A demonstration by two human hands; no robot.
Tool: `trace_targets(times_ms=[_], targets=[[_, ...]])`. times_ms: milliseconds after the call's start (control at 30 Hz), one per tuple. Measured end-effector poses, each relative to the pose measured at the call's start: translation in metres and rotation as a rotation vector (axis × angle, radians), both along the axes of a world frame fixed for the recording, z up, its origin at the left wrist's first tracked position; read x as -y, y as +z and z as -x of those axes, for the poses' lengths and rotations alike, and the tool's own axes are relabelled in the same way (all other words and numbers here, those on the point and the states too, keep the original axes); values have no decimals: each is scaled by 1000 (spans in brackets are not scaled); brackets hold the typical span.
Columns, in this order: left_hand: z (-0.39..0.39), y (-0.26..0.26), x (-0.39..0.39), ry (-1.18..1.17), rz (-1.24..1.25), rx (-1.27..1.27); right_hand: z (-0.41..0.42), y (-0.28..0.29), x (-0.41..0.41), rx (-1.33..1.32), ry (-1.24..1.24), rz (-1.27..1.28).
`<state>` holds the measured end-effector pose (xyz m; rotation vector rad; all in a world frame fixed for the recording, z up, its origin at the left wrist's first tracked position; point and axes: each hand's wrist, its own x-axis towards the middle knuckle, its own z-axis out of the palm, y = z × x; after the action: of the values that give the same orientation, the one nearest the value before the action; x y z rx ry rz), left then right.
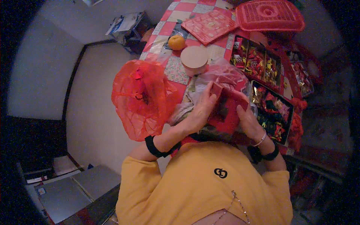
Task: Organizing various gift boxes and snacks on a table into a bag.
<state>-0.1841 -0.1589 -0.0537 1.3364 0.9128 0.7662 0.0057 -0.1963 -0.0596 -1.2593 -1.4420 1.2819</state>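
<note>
Both hands are on a red box (225,112) with raised sides, close in front of my body. My left hand (204,108) presses along its left side, and my right hand (249,121) has its thumb on the right edge. The inside of the box looks dark, and its contents are too blurred to tell. Beyond it is a crumpled clear plastic bag (225,71). A greyish cloth (182,109) lies by my left forearm. A round container with a pale lid (194,57) stands past my left hand.
A red plastic bag (140,104) hangs over the table's left edge. An orange fruit (176,42), a flat red box (209,26) and a red plastic basket (270,17) are farther back. Compartment trays of wrapped sweets (255,60) (272,112) line the right side.
</note>
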Motion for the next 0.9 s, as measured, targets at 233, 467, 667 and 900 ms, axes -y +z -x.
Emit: trace_targets(times_ms=[233, 467, 667, 900], targets=[[4, -35, -44, 6, 61, 294, -2, 22, -6, -90, -63, -98], [10, 13, -20, -154, -166, 50, -8, 13, -11, 21, -155, -98], [5, 14, -21, 169, -49, 171, -3, 23, -4, -67, -218, -115], [-6, 10, -15, 257, 25, 391, -6, -1, 1, -5, -96, -235]])
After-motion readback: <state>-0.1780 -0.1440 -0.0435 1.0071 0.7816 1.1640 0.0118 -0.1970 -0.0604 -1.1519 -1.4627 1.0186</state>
